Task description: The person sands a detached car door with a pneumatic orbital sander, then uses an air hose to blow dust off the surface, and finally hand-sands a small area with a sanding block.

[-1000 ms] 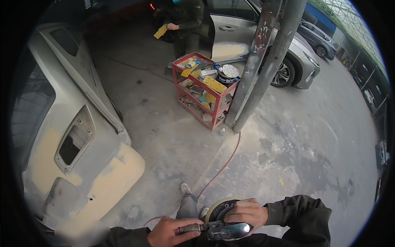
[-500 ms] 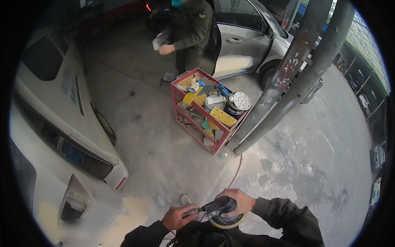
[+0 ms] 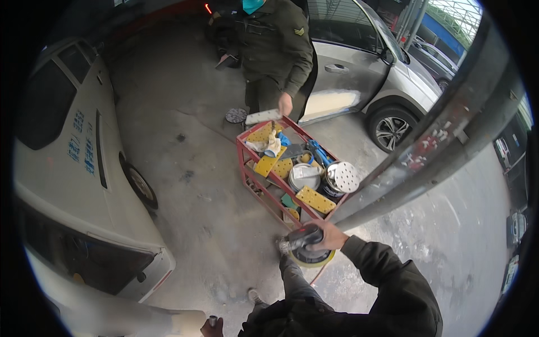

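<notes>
In front of me, my right hand (image 3: pixel 328 235) grips a black round air sander (image 3: pixel 307 242) by its top. The sander has a yellow-edged pad and hangs at the near end of the red tool cart. Down at the lower edge, my left hand (image 3: pixel 211 328) is closed round an air hose coupler (image 3: pixel 213 319); only its metal end shows above the fingers. The coupler is apart from the sander.
The red cart (image 3: pixel 245 163) carries cans, yellow perforated sanding pads (image 3: pixel 316 199), gloves and a white perforated disc (image 3: pixel 343 177). A co-worker (image 3: pixel 272 50) holds a long sanding block (image 3: pixel 263 117) over it. A grey post (image 3: pixel 443 135) stands right, a white van (image 3: pixel 84 185) left.
The coupler has come away from the sander. My left hand moved down and left with it; my right hand raised the sander toward the cart. The co-worker's hand came to the cart.
</notes>
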Demonstrator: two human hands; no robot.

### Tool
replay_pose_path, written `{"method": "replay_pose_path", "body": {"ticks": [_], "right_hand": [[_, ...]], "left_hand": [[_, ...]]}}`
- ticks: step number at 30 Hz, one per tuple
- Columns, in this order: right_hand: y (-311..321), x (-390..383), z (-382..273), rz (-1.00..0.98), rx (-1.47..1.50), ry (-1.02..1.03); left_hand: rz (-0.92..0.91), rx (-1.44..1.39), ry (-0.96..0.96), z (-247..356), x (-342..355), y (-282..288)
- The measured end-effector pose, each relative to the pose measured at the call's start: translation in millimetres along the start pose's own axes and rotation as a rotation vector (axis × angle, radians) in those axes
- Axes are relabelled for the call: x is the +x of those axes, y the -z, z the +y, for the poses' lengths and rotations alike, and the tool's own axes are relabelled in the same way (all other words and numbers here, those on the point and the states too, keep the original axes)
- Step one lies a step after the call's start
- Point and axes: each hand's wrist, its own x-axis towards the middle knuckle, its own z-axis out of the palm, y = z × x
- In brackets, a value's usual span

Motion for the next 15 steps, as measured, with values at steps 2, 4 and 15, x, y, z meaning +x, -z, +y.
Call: {"method": "replay_pose_path", "body": {"ticks": [2, 4, 15], "right_hand": [[44.9, 34.5, 8.0, 0.086, -0.082, 0.008], [81.6, 69.4, 12.9, 0.095, -0.066, -0.032], [80.2, 222.5, 95.5, 0.067, 0.334, -0.102]], "left_hand": [[0.121, 0.013, -0.011, 1.9, 6.4, -15.3], [0.156, 0.063, 0.05, 20.0, 10.0, -37.8], [-0.118, 0.044, 0.414, 184.5, 16.3, -146.1]]}}
